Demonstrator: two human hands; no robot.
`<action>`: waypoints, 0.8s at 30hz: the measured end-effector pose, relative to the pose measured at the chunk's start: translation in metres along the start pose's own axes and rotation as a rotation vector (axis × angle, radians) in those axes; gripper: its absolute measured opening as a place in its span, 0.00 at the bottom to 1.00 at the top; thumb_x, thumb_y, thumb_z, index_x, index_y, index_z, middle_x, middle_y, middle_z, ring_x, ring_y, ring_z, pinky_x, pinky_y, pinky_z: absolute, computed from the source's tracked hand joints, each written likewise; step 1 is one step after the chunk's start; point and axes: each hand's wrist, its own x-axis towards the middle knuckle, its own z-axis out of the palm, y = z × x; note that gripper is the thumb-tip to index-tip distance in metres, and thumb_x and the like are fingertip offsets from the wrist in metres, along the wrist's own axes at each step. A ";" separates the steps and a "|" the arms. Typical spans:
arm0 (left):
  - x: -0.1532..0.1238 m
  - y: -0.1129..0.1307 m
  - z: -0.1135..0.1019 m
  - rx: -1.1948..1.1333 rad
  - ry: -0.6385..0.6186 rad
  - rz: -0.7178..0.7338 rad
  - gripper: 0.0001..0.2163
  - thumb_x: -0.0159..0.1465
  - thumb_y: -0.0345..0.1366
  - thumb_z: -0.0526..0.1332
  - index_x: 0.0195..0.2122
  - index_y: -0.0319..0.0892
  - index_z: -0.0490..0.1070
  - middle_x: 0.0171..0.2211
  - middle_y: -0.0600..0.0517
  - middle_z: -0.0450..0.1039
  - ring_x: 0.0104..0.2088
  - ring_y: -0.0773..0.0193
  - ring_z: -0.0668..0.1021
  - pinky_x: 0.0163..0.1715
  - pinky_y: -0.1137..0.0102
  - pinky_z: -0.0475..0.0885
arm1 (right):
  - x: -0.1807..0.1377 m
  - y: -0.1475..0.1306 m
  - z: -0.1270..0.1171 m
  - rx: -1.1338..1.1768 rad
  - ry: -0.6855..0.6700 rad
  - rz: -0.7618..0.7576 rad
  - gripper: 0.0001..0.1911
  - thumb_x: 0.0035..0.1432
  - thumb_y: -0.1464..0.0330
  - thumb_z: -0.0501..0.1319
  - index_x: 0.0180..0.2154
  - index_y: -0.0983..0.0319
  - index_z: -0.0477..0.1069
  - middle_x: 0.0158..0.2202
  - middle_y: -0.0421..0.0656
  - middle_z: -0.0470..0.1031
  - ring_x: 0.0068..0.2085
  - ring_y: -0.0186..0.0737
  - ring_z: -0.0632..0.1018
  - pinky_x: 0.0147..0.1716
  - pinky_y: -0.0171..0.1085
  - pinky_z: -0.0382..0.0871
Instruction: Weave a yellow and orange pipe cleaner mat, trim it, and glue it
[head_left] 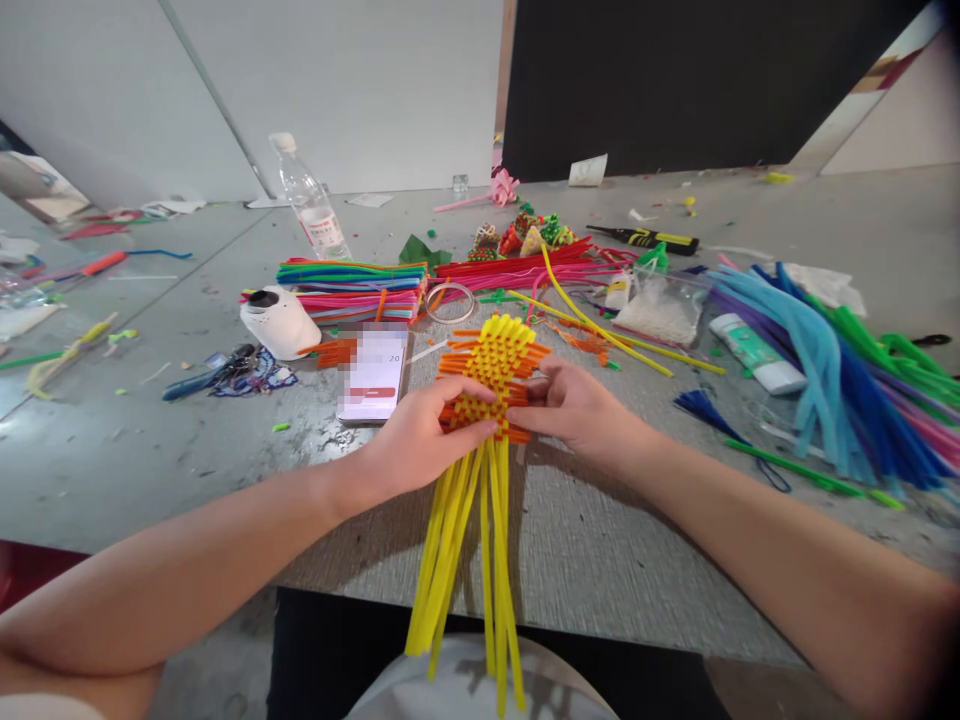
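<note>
Weaving seems in hand, the left hand (439, 425) and right hand (589, 408) pinching the yellow-and-orange woven piece (499, 355) between nearly closed fingers over the near counter (622, 555); the next move likely needs steady hold.

The person wears a pale grey top (465, 690), with black trousers (330, 655) showing on both sides of the top; left hand (424, 430), right hand (589, 405) and forearms (247, 530) are bare.

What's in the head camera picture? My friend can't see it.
The left hand and right hand hold a yellow-and-orange woven piece with long yellow strands. On the grey table are a phone, a clear bottle and colourful stems.
</note>
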 end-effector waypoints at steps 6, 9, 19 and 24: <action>0.000 0.000 -0.001 -0.012 0.012 -0.019 0.15 0.64 0.40 0.70 0.50 0.44 0.74 0.44 0.50 0.80 0.30 0.66 0.79 0.29 0.69 0.75 | -0.004 -0.001 0.007 -0.058 -0.008 0.010 0.22 0.52 0.69 0.76 0.42 0.56 0.66 0.37 0.42 0.85 0.34 0.43 0.85 0.30 0.38 0.76; 0.001 -0.001 -0.002 0.009 0.018 -0.026 0.15 0.64 0.39 0.71 0.49 0.44 0.74 0.44 0.51 0.80 0.30 0.67 0.78 0.29 0.68 0.74 | -0.006 0.000 0.011 -0.039 0.047 -0.030 0.23 0.53 0.70 0.76 0.45 0.56 0.66 0.36 0.40 0.85 0.35 0.43 0.85 0.30 0.37 0.76; -0.002 0.004 0.000 -0.041 0.000 0.006 0.14 0.67 0.38 0.67 0.52 0.44 0.71 0.49 0.49 0.78 0.33 0.66 0.80 0.31 0.69 0.76 | -0.006 -0.003 0.012 0.073 0.043 0.042 0.23 0.52 0.68 0.75 0.45 0.56 0.68 0.39 0.43 0.86 0.36 0.45 0.86 0.35 0.41 0.79; -0.006 0.005 0.003 -0.086 -0.069 -0.007 0.16 0.69 0.36 0.64 0.57 0.46 0.67 0.52 0.46 0.77 0.43 0.59 0.84 0.36 0.67 0.80 | -0.006 -0.004 0.019 0.134 0.001 -0.021 0.23 0.48 0.73 0.75 0.45 0.55 0.72 0.46 0.43 0.86 0.42 0.47 0.86 0.45 0.45 0.81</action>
